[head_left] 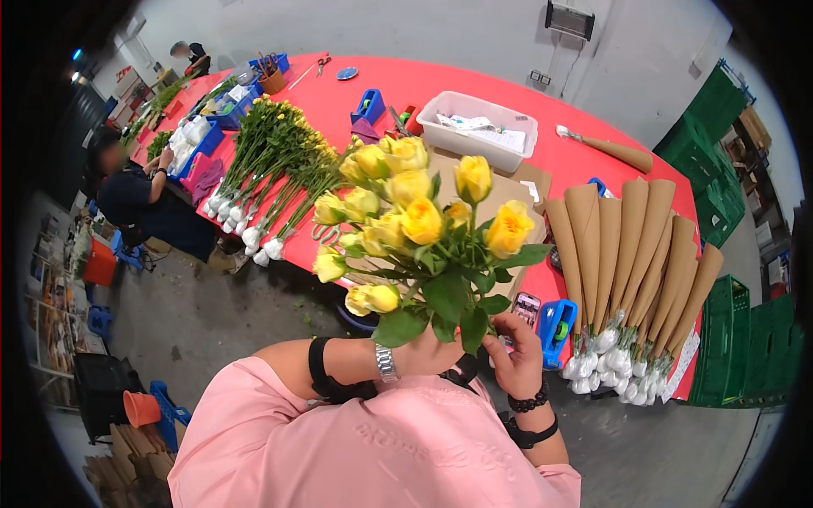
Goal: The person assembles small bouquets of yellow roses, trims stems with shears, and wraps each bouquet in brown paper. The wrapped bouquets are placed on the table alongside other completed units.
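Observation:
A bunch of yellow roses (421, 218) with dark green leaves stands upright in front of my chest. My left hand (426, 354) is closed round its stems, partly covered by the leaves; a silver watch is on that wrist. At the right side of the bunch, my right hand (517, 356) has thumb and fingers curled together beside the lower leaves. What lies between those fingertips is hidden. The lower stems cannot be seen.
On the red table (584, 127) are brown paper cones (627, 254) with white-wrapped ends, more yellow roses (279, 161), a white bin (478, 131), a blue tape dispenser (556, 332) and a phone (526, 308). Green crates (720, 339) stand right. A co-worker (140, 190) works at left.

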### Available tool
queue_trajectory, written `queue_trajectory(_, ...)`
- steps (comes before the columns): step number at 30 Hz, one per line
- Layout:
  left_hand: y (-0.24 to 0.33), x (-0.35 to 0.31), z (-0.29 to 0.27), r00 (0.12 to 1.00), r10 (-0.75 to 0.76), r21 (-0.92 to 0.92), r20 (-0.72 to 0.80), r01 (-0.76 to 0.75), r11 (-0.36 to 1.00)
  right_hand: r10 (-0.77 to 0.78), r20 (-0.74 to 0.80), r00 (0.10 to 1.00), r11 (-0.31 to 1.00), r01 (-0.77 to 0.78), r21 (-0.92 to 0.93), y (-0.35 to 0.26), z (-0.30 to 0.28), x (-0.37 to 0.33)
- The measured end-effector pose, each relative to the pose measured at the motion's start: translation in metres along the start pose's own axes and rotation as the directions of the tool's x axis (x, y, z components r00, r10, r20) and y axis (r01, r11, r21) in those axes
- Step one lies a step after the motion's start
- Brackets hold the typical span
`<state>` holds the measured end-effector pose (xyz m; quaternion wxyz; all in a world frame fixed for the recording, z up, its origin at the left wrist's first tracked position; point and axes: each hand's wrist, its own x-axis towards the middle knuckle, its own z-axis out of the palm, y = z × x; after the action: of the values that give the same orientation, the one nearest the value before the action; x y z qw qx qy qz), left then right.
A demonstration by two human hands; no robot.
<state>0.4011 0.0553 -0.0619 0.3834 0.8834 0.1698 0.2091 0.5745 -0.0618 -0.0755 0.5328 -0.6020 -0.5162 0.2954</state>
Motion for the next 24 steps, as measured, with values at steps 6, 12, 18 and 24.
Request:
queue_trajectory(6, -0.044, 0.013, -0.025, 0.949, 0.23, 0.208, 0.217, -0.275, 0.939, -0.009, -0.102, 0.995, 0.999, 0.015, 0.051, 0.032, 0.021, 0.01)
queue_trajectory(12, -0.203, 0.031, 0.003, 0.882, -0.052, -0.118, 0.468, 0.121, 0.986, 0.144, -0.135, 0.98, 0.989, -0.145, -0.001, 0.027, 0.016, 0.025)
queue_trajectory(18, -0.318, 0.018, 0.082, 0.892, 0.248, 0.323, 0.378, -0.378, 0.868, 0.262, -0.217, 0.94, 0.964, -0.246, 0.098, 0.046, 0.015, 0.027)
queue_trajectory(24, -0.334, 0.013, 0.077, 0.895, 0.315, 0.336, 0.315, -0.415, 0.845, 0.302, -0.233, 0.924, 0.943, -0.252, 0.22, 0.049, 0.006, 0.038)
